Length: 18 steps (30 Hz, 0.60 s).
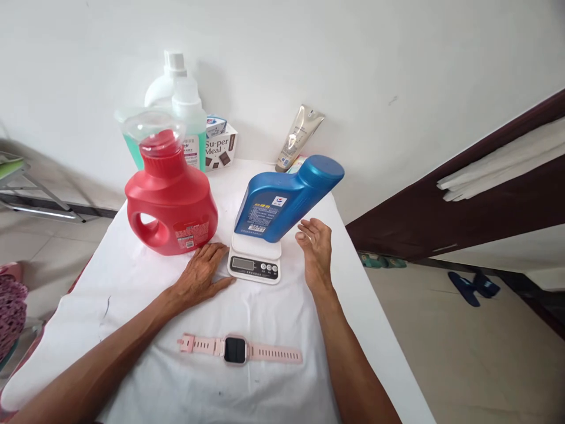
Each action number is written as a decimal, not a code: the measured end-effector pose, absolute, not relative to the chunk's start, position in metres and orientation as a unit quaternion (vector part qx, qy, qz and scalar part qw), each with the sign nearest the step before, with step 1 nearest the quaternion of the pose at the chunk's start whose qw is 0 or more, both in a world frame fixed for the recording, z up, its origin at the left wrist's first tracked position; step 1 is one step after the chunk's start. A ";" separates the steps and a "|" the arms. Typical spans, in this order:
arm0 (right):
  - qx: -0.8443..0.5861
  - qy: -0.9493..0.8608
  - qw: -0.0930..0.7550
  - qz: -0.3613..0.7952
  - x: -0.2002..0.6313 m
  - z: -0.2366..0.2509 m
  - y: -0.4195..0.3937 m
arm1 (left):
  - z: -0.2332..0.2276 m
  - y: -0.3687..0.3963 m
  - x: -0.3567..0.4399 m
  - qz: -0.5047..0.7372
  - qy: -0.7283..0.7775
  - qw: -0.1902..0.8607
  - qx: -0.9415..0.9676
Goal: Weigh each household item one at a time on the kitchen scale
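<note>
A blue plastic bottle (276, 203) stands on a small white digital kitchen scale (255, 270), its capped top slanting to the right. My left hand (200, 275) lies flat on the cloth with fingers stretched, beside the scale's left edge and just below a red detergent jug (172, 206). To the right of the bottle, my right hand (316, 250) is raised with its fingers apart and slightly bent; it holds nothing. A pink-strapped smartwatch (235, 350) lies stretched out in front of the scale. The scale's display shows no figures that I can read.
Behind the red jug are bottles of green liquid (196, 126) and a Su-per Meal box (220, 148). A gold squeeze tube (300, 138) leans on the wall. The white tablecloth (375, 353) drops off at the right; dark slippers (473, 287) lie on the floor.
</note>
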State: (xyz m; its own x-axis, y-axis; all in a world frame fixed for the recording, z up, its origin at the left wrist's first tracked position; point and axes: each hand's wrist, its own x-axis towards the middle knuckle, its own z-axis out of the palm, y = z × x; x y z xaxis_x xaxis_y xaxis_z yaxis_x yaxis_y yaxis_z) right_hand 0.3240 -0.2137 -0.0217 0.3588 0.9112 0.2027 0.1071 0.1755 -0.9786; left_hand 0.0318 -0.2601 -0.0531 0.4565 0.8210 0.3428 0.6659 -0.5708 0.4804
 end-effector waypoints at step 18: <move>-0.458 -0.467 0.632 0.416 0.300 0.040 -0.147 | -0.065 -0.259 0.033 0.303 0.445 0.073 0.839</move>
